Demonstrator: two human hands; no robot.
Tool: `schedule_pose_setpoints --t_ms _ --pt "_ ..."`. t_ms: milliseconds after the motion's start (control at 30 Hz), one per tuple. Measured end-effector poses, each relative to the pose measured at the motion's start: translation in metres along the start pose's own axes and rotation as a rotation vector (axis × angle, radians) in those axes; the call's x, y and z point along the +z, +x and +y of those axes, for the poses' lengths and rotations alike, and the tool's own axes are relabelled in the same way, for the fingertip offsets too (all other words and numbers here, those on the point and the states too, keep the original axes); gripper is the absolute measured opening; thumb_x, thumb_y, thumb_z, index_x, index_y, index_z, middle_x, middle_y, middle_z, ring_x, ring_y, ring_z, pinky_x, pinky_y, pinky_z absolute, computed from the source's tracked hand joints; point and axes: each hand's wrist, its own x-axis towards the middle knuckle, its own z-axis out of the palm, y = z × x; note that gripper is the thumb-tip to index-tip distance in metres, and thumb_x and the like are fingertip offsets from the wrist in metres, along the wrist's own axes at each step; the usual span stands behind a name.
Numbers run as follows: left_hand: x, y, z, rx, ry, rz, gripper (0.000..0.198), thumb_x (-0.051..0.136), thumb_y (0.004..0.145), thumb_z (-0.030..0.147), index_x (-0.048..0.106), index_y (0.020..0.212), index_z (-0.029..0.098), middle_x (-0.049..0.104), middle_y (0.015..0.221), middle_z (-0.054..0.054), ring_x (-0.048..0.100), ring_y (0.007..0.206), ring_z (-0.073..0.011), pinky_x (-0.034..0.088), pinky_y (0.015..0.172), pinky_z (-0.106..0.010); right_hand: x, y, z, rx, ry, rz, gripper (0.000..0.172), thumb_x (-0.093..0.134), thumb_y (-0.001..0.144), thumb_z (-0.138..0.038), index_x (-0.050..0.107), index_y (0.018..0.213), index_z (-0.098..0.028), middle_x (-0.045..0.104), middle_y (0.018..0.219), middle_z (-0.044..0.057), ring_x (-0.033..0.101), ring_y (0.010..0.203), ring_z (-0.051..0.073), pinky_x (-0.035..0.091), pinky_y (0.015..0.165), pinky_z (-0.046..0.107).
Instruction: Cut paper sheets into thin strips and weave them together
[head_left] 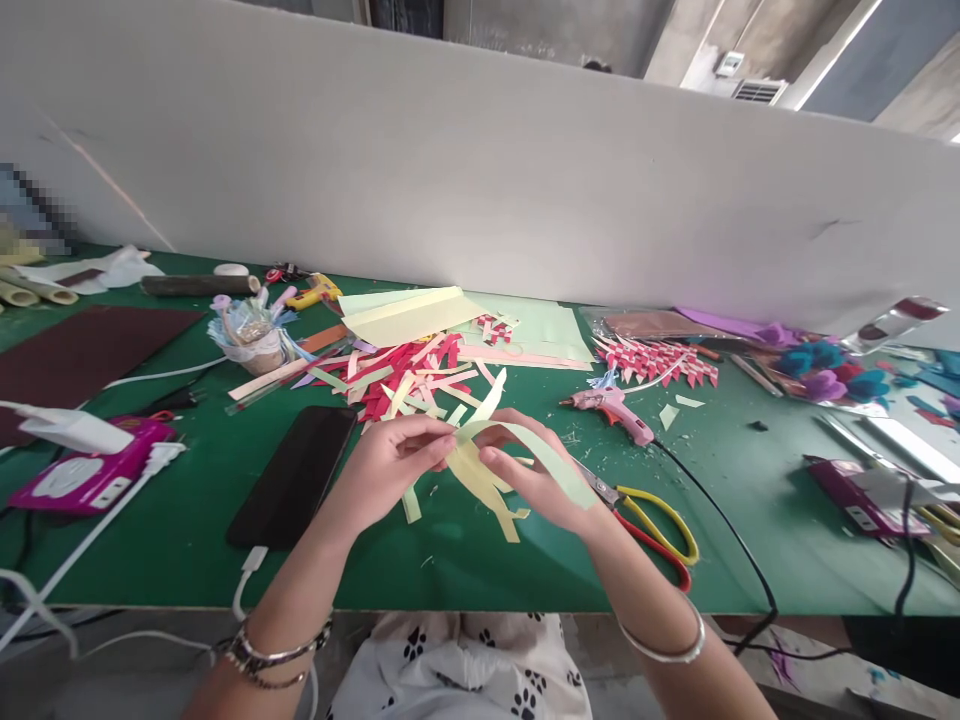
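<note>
Pale green and yellow paper strips cross between my hands above the table. My left hand (394,465) pinches them at the crossing with thumb and forefinger. A pale green paper strip (551,462) arches from there over my right hand (534,478), whose thumb and fingers curl around the strips; its fingertips are partly hidden behind the paper. The yellow paper strip (480,482) hangs down with a folded end. Just behind lies a heap of red, pink and green paper strips (420,372). Scissors (656,530) with yellow and red handles rest beside my right wrist.
A pink glue gun (613,408) with a black cable lies to the right. A black phone (294,478), plugged into a white cable, lies left. Purple power strips (97,465) sit at both sides. Woven red-and-white pieces (656,362) lie behind the glue gun, before a white partition (480,180).
</note>
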Motion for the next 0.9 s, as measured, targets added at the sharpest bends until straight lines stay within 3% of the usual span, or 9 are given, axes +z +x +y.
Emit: schedule_pose_setpoints --t_ms 167,333,533,667,900 --pt "0.0 0.001 -0.006 -0.037 0.019 0.005 0.022 0.063 0.073 0.037 0.068 0.079 0.016 0.066 0.064 -0.001 0.062 0.06 -0.0126 0.052 0.058 -0.019 0.004 0.008 0.004 0.037 -0.072 0.032 0.025 0.049 0.084 -0.038 0.056 0.072 -0.018 0.058 0.071 0.001 0.051 0.066 0.012 0.04 0.061 0.024" --pt "0.002 0.001 -0.01 -0.04 0.058 0.016 0.025 0.062 0.075 0.039 0.067 0.081 0.016 0.066 0.065 -0.003 0.062 0.06 -0.0145 0.054 0.059 -0.022 0.002 0.008 0.007 0.078 -0.008 -0.005 0.026 0.044 0.086 -0.037 0.055 0.071 -0.018 0.053 0.066 -0.001 0.043 0.058 0.009 0.035 0.054 0.022" --pt "0.004 0.003 -0.014 -0.041 0.046 0.017 0.027 0.062 0.075 0.041 0.067 0.082 0.016 0.068 0.07 -0.004 0.063 0.062 -0.0149 0.054 0.059 -0.023 -0.002 0.009 0.004 -0.045 -0.02 -0.101 0.021 0.049 0.085 -0.031 0.057 0.072 -0.017 0.057 0.073 0.002 0.048 0.068 0.012 0.039 0.064 0.025" --pt "0.004 0.002 -0.015 -0.044 0.062 0.022 0.028 0.062 0.075 0.043 0.067 0.082 0.017 0.069 0.076 -0.004 0.063 0.064 -0.0152 0.053 0.06 -0.023 -0.003 0.009 0.004 -0.063 0.042 -0.102 0.03 0.046 0.087 -0.028 0.052 0.06 -0.016 0.058 0.079 0.004 0.05 0.078 0.014 0.038 0.073 0.028" --pt "0.006 0.001 -0.014 -0.03 0.07 0.048 0.029 0.062 0.074 0.044 0.067 0.08 0.016 0.067 0.073 -0.004 0.062 0.064 -0.0155 0.052 0.058 -0.022 0.012 0.007 0.013 0.139 0.358 -0.102 0.029 0.054 0.081 -0.033 0.039 0.061 -0.018 0.038 0.06 -0.005 0.037 0.057 0.007 0.032 0.055 0.022"
